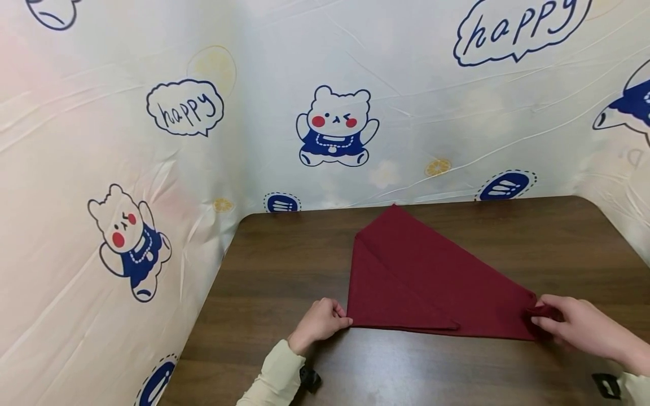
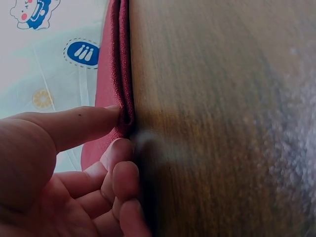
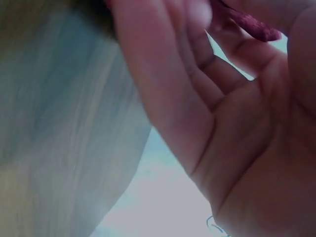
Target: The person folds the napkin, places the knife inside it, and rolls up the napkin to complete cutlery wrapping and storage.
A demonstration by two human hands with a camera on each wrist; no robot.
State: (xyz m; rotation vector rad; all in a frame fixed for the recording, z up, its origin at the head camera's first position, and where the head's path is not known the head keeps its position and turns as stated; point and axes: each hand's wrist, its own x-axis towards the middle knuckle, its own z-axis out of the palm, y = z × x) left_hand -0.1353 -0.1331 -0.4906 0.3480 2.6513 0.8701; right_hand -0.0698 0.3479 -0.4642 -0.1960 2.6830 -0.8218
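Dark red cloth [image 1: 421, 270], folded in layers, pointed at top, spread on brown wood table [image 1: 284, 259]. My left hand [image 1: 319, 321] pinches its near-left corner; my right hand [image 1: 576, 324] grips the bunched right corner.

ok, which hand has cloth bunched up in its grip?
The right hand: a wad of the dark red cloth shows between its thumb and fingers. The left hand pinches a flat corner.

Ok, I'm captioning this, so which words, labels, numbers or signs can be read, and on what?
"happy": left speech bubble on the backdrop.
"happy": upper-right speech bubble, same backdrop.
Too unclear to read: faint marks, far right; blue ovals with white strokes.
Red cloth: no text visible.
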